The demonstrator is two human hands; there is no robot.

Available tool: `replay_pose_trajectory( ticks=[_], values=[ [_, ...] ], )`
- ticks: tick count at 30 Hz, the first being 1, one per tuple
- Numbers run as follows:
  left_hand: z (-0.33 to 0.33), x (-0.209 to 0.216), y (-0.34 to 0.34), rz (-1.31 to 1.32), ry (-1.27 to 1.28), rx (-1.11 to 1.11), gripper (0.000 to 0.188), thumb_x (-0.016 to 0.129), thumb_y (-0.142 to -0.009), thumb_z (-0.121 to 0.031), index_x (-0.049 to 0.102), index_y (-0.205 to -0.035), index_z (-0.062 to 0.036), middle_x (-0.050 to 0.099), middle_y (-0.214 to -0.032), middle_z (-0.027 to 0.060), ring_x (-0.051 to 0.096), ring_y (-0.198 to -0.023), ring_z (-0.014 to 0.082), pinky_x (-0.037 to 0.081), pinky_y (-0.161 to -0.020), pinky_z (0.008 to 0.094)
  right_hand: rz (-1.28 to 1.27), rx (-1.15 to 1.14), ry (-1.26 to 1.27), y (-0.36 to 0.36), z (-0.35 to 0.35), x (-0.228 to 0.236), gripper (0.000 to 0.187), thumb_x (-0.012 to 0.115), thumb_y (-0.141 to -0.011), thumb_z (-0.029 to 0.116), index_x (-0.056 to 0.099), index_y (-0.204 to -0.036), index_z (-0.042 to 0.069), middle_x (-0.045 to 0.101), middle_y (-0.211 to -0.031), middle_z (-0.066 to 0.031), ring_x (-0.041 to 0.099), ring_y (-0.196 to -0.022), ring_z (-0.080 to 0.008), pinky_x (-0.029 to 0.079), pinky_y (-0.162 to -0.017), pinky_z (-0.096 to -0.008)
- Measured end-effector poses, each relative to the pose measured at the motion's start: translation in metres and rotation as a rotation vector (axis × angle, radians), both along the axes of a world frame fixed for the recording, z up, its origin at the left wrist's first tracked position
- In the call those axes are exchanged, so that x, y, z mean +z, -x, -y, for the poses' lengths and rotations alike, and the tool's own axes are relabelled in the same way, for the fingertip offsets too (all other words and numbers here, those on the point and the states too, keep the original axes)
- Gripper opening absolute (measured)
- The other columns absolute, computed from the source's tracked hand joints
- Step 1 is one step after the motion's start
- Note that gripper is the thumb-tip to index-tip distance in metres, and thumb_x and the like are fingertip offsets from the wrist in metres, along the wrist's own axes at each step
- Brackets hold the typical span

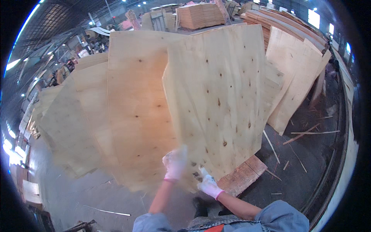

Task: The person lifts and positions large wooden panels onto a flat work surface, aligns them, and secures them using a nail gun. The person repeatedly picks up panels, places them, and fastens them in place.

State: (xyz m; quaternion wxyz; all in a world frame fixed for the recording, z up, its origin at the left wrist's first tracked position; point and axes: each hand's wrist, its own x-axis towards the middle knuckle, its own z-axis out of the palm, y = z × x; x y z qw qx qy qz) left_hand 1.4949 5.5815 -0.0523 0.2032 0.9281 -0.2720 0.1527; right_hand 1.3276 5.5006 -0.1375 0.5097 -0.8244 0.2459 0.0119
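Observation:
A large pale wood veneer sheet (216, 96) with dark knots lies uppermost in front of me, its left edge lifted over a more orange veneer sheet (135, 112). My right hand (210, 187), in a white glove with a pink cuff, grips the near edge of the pale sheet, thumb on top. Gloved the same way, my left hand (174, 164) is at the lower left corner of that sheet. Motion smears its fingers, so I cannot make out whether they hold the edge. More veneer sheets (73, 123) fan out to the left underneath.
Loose veneer pieces (293, 73) lean at the right, before a tall veneer stack (286, 23). Another stack (201, 16) stands at the back. A reddish board (243, 176) is by my right hand. Wood strips (315, 132) litter the dark floor (297, 162).

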Motion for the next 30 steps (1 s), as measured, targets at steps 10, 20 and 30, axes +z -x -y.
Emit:
replay_pose_trajectory(
  ticks=[10,20,30],
  values=[
    [0.042,-0.007,0.080,-0.014,-0.096,-0.052,0.045,0.053,-0.100,-0.043,0.072,-0.070,-0.0156,0.068,-0.065,0.0118,0.069,-0.061,0.0333,0.052,-0.054,0.0476,0.106,-0.008,-0.115,0.053,0.053,-0.023,0.080,0.064,-0.081,0.014,0.035,-0.154,-0.004,0.044,-0.152,-0.0297,0.044,-0.142,-0.0404,0.037,-0.117,-0.0391],
    [0.056,0.009,0.138,-0.313,-0.078,-0.243,0.044,0.057,-0.098,-0.046,0.071,-0.081,-0.0082,0.066,-0.072,0.0175,0.068,-0.070,0.0337,0.050,-0.062,0.0470,0.285,-0.266,0.042,0.000,0.000,-0.144,0.074,0.073,-0.083,0.015,0.042,-0.149,0.002,0.064,-0.127,-0.0200,0.065,-0.115,-0.0292,0.052,-0.097,-0.0391],
    [0.059,0.039,0.165,-0.294,-0.074,-0.642,0.022,0.066,-0.091,-0.034,0.070,-0.092,-0.0118,0.069,-0.077,0.0151,0.069,-0.068,0.0351,0.053,-0.060,0.0485,0.377,-0.585,-0.074,0.039,0.011,-0.181,0.055,0.072,-0.087,0.012,0.050,-0.137,0.004,0.068,-0.111,-0.0134,0.069,-0.098,-0.0243,0.055,-0.084,-0.0375]
  ],
)
